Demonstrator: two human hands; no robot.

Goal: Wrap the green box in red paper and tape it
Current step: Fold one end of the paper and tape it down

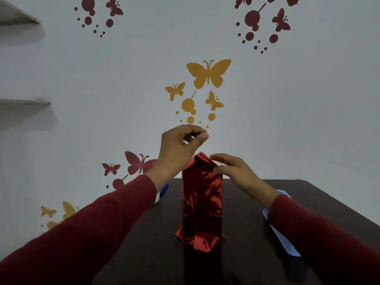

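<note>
Two hands in view, both in dark red sleeves. Left hand [181, 145] raised above the parcel, thumb and forefinger tips pressed together in a pinch; whatever sits between them is too small to tell. It is clear of the parcel, just above and left of its top. Right hand [234, 168] rests at the parcel's upper right corner, fingers lightly bent, fingertips touching the folded paper flap there, thumb against the near face.

One parcel: the box, fully covered in shiny red paper [202, 198], no green showing. It stands upright on end at the middle of the dark worktop [242, 254]. Long axis vertical. Top end folded to a peak pointing up; bottom end has loose paper flaring out onto the worktop, with one flap lying toward the viewer.

One pale blue flat object [281, 237] on the worktop, right of the parcel, partly hidden under the right sleeve. One blue and white item [162, 192] at the left, mostly behind the left wrist; cannot tell what it is.

Behind: grey wall with butterfly decals [208, 74], yellow and dark red groups. Two shelves [24, 102] at far left.
</note>
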